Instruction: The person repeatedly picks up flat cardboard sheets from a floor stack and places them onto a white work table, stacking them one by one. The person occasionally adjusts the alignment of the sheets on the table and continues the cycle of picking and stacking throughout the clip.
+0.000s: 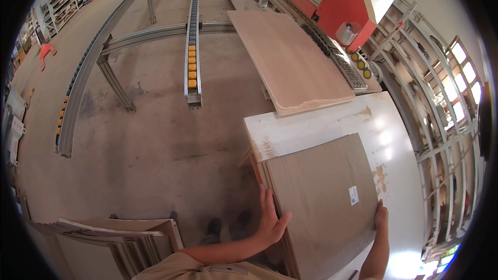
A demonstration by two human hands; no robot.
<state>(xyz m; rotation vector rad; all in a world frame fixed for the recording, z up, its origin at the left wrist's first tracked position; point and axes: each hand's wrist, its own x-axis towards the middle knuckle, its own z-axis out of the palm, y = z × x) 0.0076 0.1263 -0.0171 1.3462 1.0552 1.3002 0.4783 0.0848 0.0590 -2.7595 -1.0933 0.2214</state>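
A stack of brown rectangular panels (321, 197) lies on a white worn tabletop (311, 127). The top panel carries a small white sticker. My left hand (271, 218) presses flat against the stack's left edge, fingers spread upward. My right hand (381, 215) grips the stack's right near corner. Both forearms come in from the lower edge. A larger pale wooden board (288, 59) lies beyond the table, on the infeed of a red and white machine (342, 5).
Two metal roller rails (193, 36) on legs run across the concrete floor at the left. Several panels (119, 233) lean stacked at the lower left. Wooden racks (436, 88) line the right wall. Shelving (65, 0) stands far left. My shoes (225, 226) show below.
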